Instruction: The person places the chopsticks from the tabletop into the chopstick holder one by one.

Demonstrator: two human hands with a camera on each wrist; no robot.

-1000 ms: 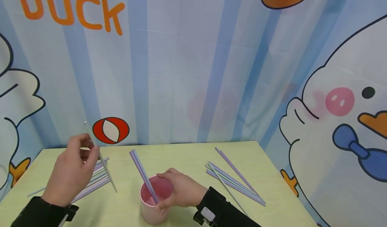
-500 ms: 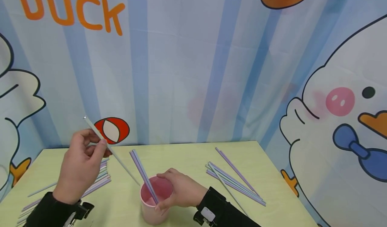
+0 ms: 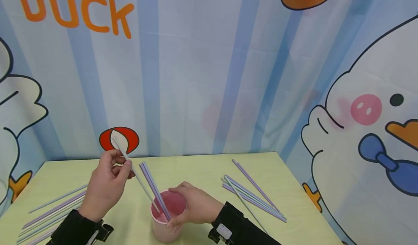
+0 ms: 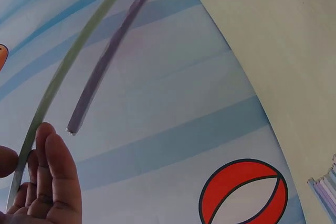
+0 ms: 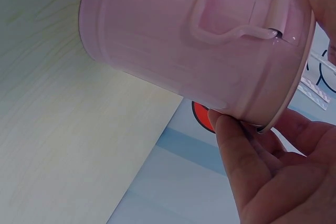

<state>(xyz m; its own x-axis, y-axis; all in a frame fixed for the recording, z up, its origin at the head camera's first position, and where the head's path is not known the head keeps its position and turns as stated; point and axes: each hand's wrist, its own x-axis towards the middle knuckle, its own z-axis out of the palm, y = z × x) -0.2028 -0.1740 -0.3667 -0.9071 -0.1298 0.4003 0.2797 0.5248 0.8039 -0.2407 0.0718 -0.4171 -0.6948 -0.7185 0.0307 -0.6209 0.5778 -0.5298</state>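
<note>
My left hand (image 3: 107,181) pinches a thin pale green straw (image 3: 141,182) between thumb and fingers. The straw slants down to the right, its lower end inside the mouth of a pink metal pail (image 3: 166,232). My right hand (image 3: 197,203) grips the pail by its rim, keeping it upright on the table. A few purple straws (image 3: 152,183) lean out of the pail to the left. In the right wrist view, a small wire handle (image 5: 202,24) shows on the pail's side. The left wrist view shows the green straw (image 4: 68,61) beside a purple one (image 4: 110,51).
Several straws (image 3: 53,210) lie side by side on the table's left, partly behind my left arm. Another loose group (image 3: 253,197) lies on the right, beyond my right wrist. A curtain with duck drawings (image 3: 196,74) hangs behind the table's back edge (image 3: 209,154).
My left hand has carried the green straw rightward from above the left pile, and its lower end has entered the pail's mouth. My right hand and the pail have stayed put.
</note>
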